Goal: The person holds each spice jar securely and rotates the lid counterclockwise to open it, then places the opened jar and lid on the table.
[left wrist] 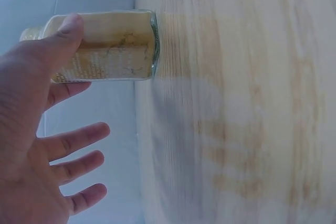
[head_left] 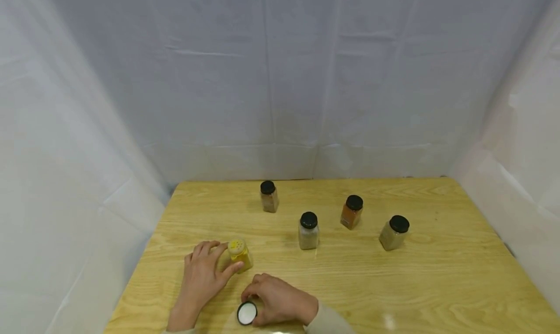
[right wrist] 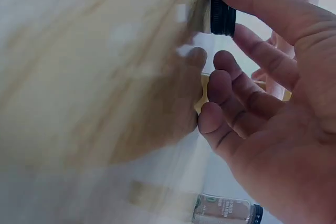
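Observation:
A small glass spice jar of yellow powder (head_left: 243,261) stands on the table, its yellow perforated shaker top showing. My left hand (head_left: 202,277) holds it between thumb and index finger; in the left wrist view the other fingers (left wrist: 79,169) are spread away from the glass. Near the front edge, my right hand (head_left: 280,299) pinches a black jar lid (head_left: 247,313) at its rim with thumb and index finger. The lid lies with its white inside facing up. In the right wrist view the lid (right wrist: 223,9) appears edge-on, resting against the tabletop.
Black-capped spice jars stand farther back: a brown one (head_left: 269,198), a pale grey one (head_left: 308,232), a reddish-orange one (head_left: 351,212) and a greenish-beige one (head_left: 393,233). The wooden table (head_left: 437,285) is bordered by white sheeting (head_left: 288,81) at back and sides.

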{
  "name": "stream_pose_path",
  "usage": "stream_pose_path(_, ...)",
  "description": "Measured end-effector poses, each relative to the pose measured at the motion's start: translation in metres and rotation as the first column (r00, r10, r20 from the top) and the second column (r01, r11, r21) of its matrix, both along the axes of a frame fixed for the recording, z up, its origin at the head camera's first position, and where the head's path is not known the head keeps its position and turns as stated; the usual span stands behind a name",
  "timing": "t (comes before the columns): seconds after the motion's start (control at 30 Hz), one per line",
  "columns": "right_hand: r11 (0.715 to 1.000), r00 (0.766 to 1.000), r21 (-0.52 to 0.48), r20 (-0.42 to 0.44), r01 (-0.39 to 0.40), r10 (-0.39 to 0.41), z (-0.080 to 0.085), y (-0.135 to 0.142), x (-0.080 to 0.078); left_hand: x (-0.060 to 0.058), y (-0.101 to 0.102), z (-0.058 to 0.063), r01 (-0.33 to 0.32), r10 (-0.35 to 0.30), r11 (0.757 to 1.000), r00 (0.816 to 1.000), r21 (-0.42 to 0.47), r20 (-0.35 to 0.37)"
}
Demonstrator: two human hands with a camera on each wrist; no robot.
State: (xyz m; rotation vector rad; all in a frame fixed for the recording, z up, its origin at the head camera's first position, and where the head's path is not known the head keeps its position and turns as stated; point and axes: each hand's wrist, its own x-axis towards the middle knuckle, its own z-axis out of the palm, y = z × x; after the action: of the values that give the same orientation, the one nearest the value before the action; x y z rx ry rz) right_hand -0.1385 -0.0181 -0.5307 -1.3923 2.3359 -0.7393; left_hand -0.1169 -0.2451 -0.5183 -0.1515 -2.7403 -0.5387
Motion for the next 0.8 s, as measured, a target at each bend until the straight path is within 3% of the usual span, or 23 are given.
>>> stream_pose_path(0.17, 0.998, 0.998, 0.047, 0.043, 0.033, -0.035, 0.013, 0.008, -0.005, -0.002, 0.001, 0.006, 0.003, -0.003, 1.000, 0.996, 0.009, 0.086)
stream_pose_path(0.37, 0.985, 0.981, -0.008, 0.088, 0.174, -0.172, 0.060, 0.030, -0.042, -0.019, -0.007, 0.040, 0.063, -0.073, 0.997, 0.976, 0.052, 0.204)
stream_pose_path(0.47, 0.963, 0.964, -0.054, 0.036, 0.264, -0.262, 0.082, 0.038, -0.068, -0.038, -0.011, 0.059, 0.120, -0.143, 0.987, 0.962, 0.111, 0.231)
stream_pose_path(0.57, 0.942, 0.943, -0.078, -0.035, 0.328, -0.331, 0.097, 0.043, -0.096, -0.066, -0.009, 0.072, 0.178, -0.214, 0.971, 0.944, 0.159, 0.252)
stream_pose_path(0.67, 0.926, 0.921, -0.085, -0.107, 0.368, -0.375, 0.105, 0.042, -0.121, -0.097, -0.005, 0.077, 0.209, -0.254, 0.961, 0.925, 0.180, 0.283)
stream_pose_path(0.8, 0.907, 0.891, -0.038, -0.174, 0.419, -0.419, 0.107, 0.030, -0.148, -0.131, -0.002, 0.072, 0.197, -0.254, 0.962, 0.899, 0.186, 0.358)
